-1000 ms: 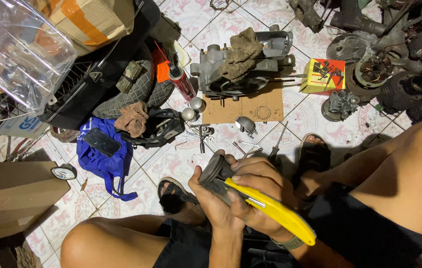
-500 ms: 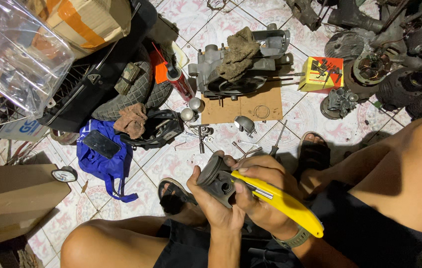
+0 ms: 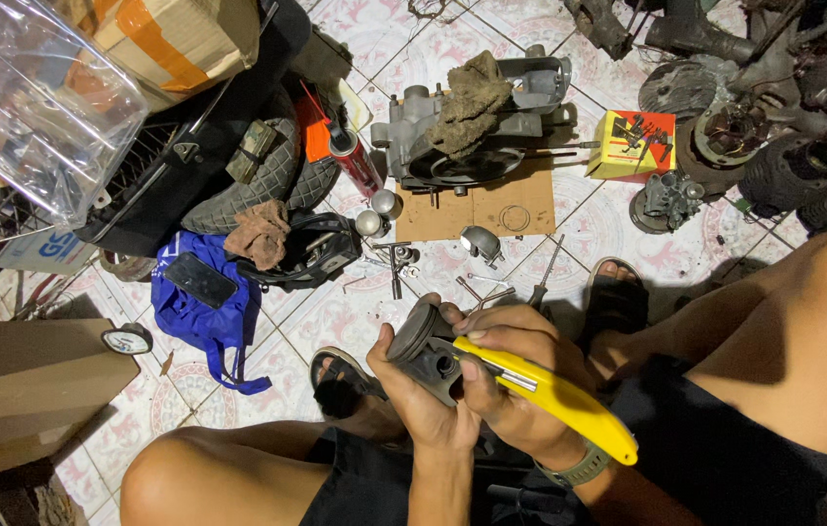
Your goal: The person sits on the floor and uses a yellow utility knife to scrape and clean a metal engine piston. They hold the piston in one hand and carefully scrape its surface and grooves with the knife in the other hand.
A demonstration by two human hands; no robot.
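A tiled floor with a pink flower pattern was seen from above, with a seated person's bare knees at the bottom and right of the view. A grey metal piston was held low in the middle of the view, just above the person's lap. It was cradled by the left hand, whose fingers were curled around its underside in a firm grasp. A yellow-handled utility knife was gripped by the right hand, closed tightly around the handle, with the thumb laid along the top; its front end was pressed against the side of the piston (the blade tip itself could not be made out). A green watch strap was worn on the right wrist.

Further up the floor, well apart from the hands, a grey engine casing was lying, draped with a dirty brown rag and resting partly on a piece of cardboard. A small yellow and red box was placed to its right. To the left, a blue cloth bag was spread out with a dark phone on top. A brown cardboard box was seen at the left edge. Small bolts and tools were scattered between the casing and the hands.
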